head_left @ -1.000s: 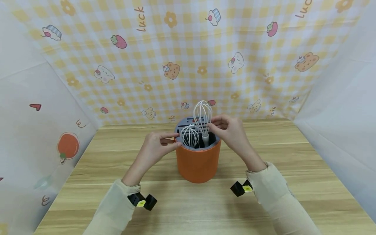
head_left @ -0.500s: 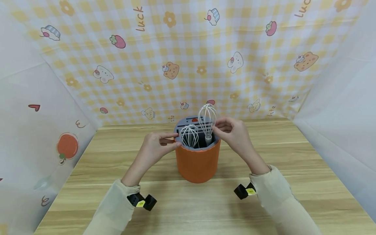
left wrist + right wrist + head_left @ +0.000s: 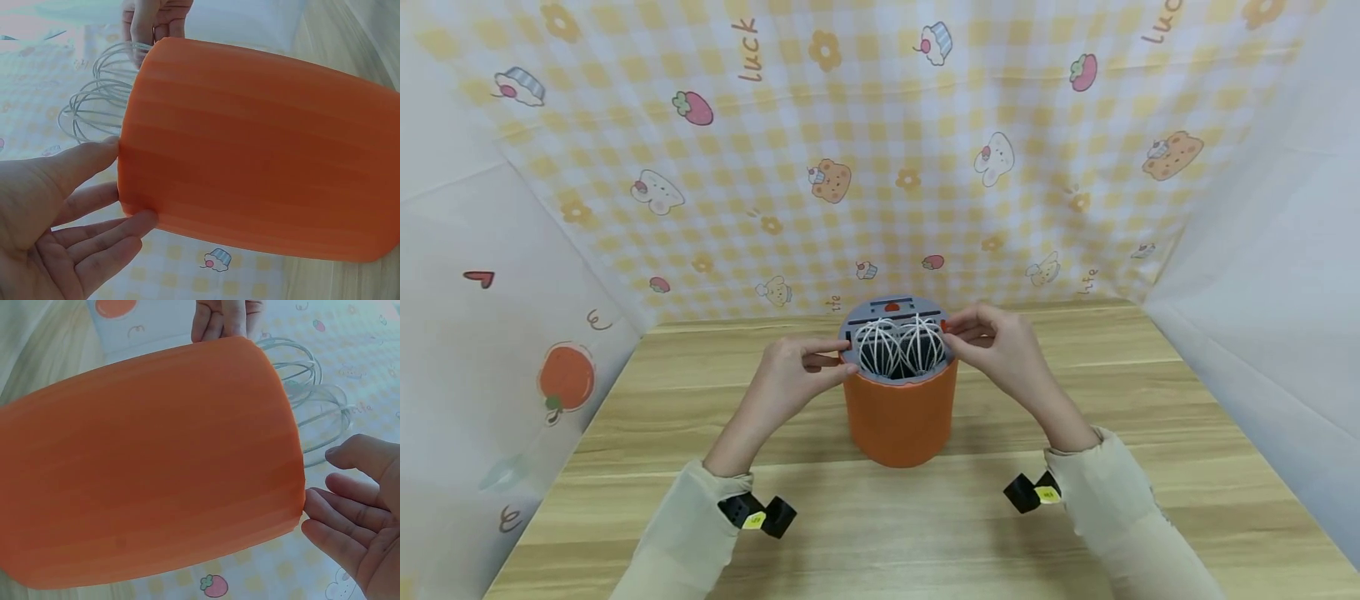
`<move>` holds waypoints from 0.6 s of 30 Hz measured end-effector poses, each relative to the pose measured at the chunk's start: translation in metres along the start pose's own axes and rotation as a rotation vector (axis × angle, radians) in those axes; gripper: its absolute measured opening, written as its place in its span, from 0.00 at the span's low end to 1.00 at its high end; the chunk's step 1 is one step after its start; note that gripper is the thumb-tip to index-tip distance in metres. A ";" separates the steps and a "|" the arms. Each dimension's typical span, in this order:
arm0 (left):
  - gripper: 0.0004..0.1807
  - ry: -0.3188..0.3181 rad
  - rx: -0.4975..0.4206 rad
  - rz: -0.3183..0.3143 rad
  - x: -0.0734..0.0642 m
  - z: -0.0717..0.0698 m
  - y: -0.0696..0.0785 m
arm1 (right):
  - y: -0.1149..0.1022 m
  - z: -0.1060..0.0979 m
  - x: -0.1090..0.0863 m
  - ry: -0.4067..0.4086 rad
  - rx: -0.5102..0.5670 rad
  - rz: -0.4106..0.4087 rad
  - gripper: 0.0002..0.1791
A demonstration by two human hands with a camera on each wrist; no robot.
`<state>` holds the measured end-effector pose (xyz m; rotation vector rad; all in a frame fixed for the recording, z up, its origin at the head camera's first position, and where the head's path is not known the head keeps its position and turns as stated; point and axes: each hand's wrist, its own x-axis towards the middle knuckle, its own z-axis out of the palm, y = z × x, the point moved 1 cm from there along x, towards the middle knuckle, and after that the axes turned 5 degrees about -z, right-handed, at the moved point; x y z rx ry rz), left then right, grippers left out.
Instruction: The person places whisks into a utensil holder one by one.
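An orange round utensil holder (image 3: 898, 425) with a grey slotted top (image 3: 859, 318) stands upright on the table. Two white wire whisks (image 3: 878, 346) sit side by side in its front opening, heads up and handles hidden inside. At the left rim, my left hand (image 3: 793, 371) touches the holder with thumb and fingertips, fingers fairly straight. On the opposite side, my right hand (image 3: 992, 343) has its fingertips at the rim. Its thumb (image 3: 359, 456) lies close to the nearer whisk (image 3: 325, 425), with a gap between them in the right wrist view.
The holder stands on a wood-grain table (image 3: 715, 417). Behind it hangs a yellow checked cloth (image 3: 880, 208) with printed figures, and white cloths hang at both sides. Each wrist carries a small black camera (image 3: 778, 517) below the sleeve.
The right whisk has sunk into the holder beside the other one, down to its wire head. My right hand has shifted right and let go of it. My left hand stays at the rim.
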<state>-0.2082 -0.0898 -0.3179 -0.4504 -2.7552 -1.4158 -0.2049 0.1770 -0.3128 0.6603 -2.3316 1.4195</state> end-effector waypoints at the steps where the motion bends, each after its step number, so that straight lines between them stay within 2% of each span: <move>1: 0.18 0.003 0.006 0.000 0.000 -0.001 0.000 | 0.000 0.000 0.000 -0.004 -0.002 0.002 0.08; 10: 0.18 0.001 0.075 0.011 -0.001 -0.006 0.003 | 0.001 -0.006 -0.002 -0.018 -0.035 0.016 0.09; 18: 0.19 0.005 0.127 -0.002 -0.002 -0.017 -0.001 | 0.009 -0.022 -0.005 -0.051 -0.130 0.062 0.09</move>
